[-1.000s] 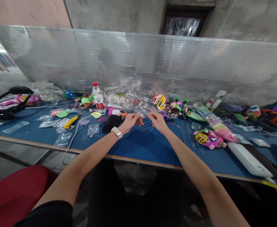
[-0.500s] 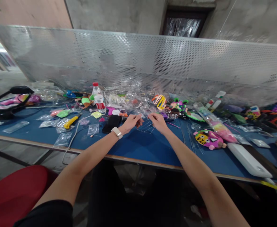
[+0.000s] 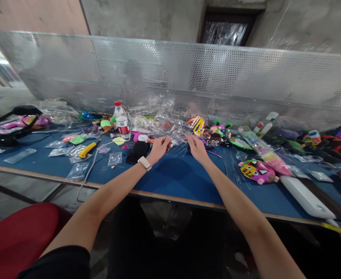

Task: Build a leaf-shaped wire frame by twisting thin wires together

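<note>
Above the middle of the blue table (image 3: 170, 182), my left hand (image 3: 161, 148) is closed, thumb and fingers pinched together. My right hand (image 3: 197, 148) is closed too, a short way to its right. Thin clear strands or plastic (image 3: 178, 149) show between the two hands; what each pinch holds is too small to make out. A black pouch (image 3: 137, 152) lies just left of my left hand. Behind my hands is a heap of crumpled clear plastic (image 3: 164, 122), with an orange and yellow striped clay piece (image 3: 196, 124) beside it.
A red-capped bottle (image 3: 121, 121) stands at the back left, near a yellow cutter (image 3: 87, 150). On the right lie a pink and yellow clay face (image 3: 257, 171) and a white power bank (image 3: 307, 197). A perforated metal screen (image 3: 170, 73) borders the back.
My hands have moved slightly apart, the right one a little to the right. At the far left edge, part of another person has come into view.
</note>
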`<action>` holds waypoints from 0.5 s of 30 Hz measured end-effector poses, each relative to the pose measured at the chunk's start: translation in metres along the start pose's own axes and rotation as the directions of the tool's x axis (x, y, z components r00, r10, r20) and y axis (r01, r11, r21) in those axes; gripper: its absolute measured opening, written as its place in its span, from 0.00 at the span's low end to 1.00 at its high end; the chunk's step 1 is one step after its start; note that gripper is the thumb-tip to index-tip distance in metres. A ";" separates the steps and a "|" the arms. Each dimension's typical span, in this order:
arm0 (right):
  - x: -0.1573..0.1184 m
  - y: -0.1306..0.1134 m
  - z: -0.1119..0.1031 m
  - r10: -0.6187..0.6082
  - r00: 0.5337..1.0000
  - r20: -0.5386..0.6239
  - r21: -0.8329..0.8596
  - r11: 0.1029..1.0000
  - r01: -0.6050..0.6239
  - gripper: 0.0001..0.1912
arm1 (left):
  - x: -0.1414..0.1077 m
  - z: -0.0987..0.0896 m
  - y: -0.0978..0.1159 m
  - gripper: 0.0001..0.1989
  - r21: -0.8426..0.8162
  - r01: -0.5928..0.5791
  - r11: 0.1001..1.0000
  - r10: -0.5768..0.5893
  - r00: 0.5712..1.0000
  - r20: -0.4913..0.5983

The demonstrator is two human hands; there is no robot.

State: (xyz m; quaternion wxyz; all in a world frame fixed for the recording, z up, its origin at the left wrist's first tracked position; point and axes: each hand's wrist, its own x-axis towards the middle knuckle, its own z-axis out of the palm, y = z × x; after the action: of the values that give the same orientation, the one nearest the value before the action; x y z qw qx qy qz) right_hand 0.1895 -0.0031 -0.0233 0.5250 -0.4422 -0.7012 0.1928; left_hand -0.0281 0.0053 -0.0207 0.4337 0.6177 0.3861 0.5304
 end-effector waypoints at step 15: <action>0.001 -0.001 -0.008 0.131 0.991 0.009 0.118 0.984 -0.131 0.08 | 0.004 -0.005 0.000 0.25 -0.098 0.001 0.995 -0.016 0.988 -0.152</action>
State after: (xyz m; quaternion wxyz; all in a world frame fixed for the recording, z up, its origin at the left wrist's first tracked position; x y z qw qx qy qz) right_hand 0.1960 -0.0043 -0.0194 0.5361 -0.4552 -0.6583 0.2683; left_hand -0.0330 0.0099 -0.0194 0.4348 0.5517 0.3943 0.5925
